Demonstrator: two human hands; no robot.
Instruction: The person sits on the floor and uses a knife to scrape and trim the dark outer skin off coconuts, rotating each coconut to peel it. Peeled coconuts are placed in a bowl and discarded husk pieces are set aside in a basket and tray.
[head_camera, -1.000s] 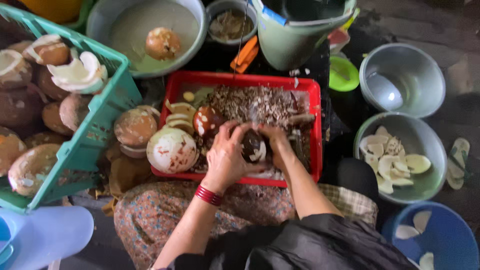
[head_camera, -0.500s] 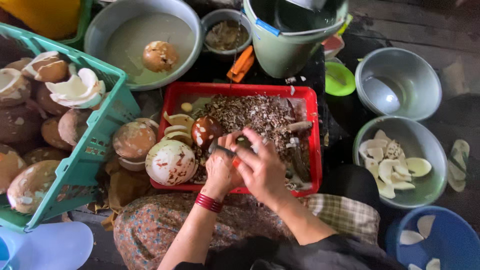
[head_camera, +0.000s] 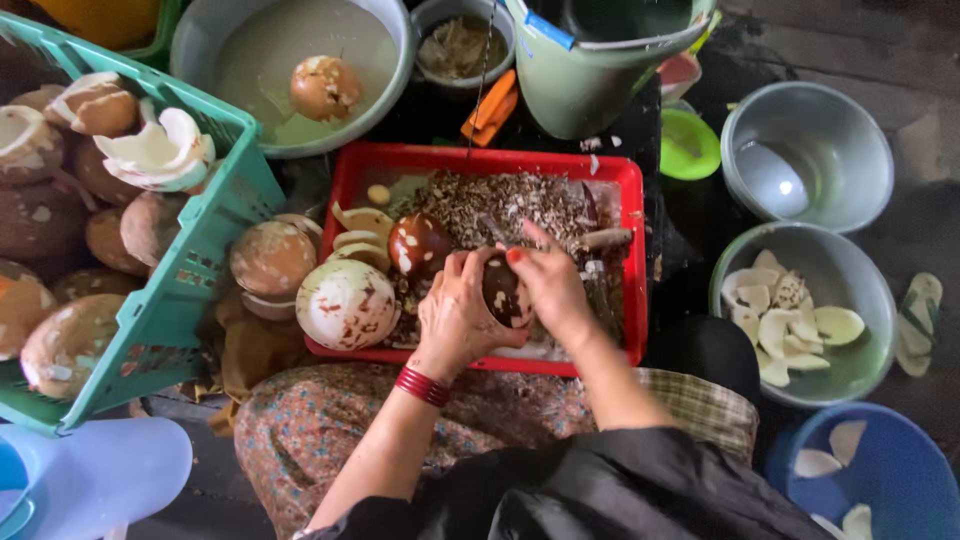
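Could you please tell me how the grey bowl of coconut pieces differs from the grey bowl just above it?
The lower grey bowl holds white coconut pieces; the upper grey bowl holds no pieces, only what looks like a little water. The lower bowl sits nearer the person. Both are round, grey and right of the red tray.

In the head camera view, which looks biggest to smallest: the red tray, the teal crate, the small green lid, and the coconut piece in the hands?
1. Teal crate, partly out of frame
2. Red tray
3. Small green lid and coconut piece: too alike to rank, since both hands, left hand and right hand, cover part of the piece.
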